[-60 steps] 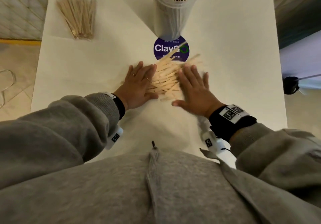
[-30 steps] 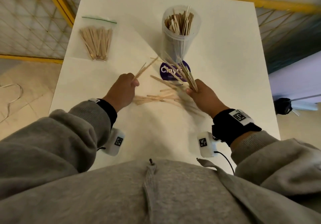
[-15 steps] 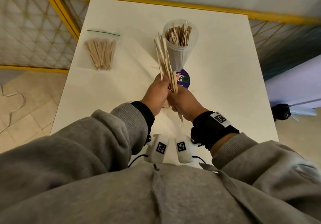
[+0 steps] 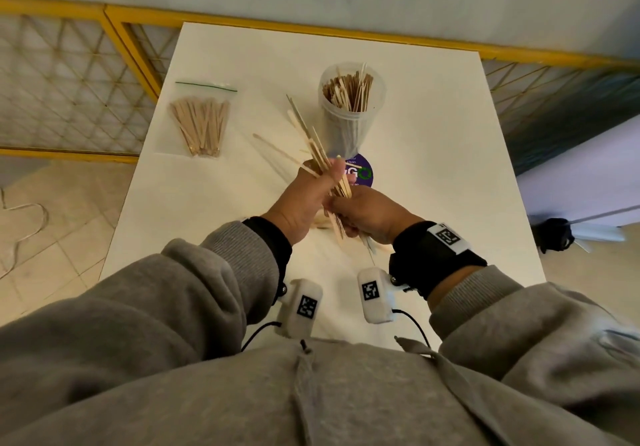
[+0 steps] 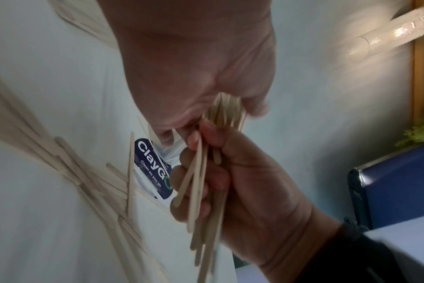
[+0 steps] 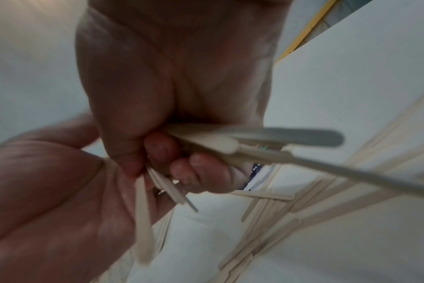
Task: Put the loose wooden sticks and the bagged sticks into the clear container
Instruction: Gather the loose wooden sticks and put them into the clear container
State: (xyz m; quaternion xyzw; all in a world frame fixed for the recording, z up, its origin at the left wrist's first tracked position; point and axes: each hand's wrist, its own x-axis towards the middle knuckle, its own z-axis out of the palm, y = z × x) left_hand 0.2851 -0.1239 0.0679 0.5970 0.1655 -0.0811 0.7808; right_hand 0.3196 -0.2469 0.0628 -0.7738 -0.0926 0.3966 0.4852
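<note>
Both hands meet over the middle of the white table. My left hand and right hand both grip one bundle of loose wooden sticks, which fans up and to the left. In the left wrist view the right hand's fingers curl round the sticks. More loose sticks lie flat on the table, others under the hands. The clear container stands upright behind the hands, holding several sticks. The bagged sticks lie at the far left.
A round purple sticker sits on the table in front of the container. A yellow-framed mesh fence runs along the left and far sides. The table's right edge borders a pale purple surface.
The hands went from pressing the sticks flat on the table to lifting a bundle between them. Since half a second ago the bundle has tilted further left.
</note>
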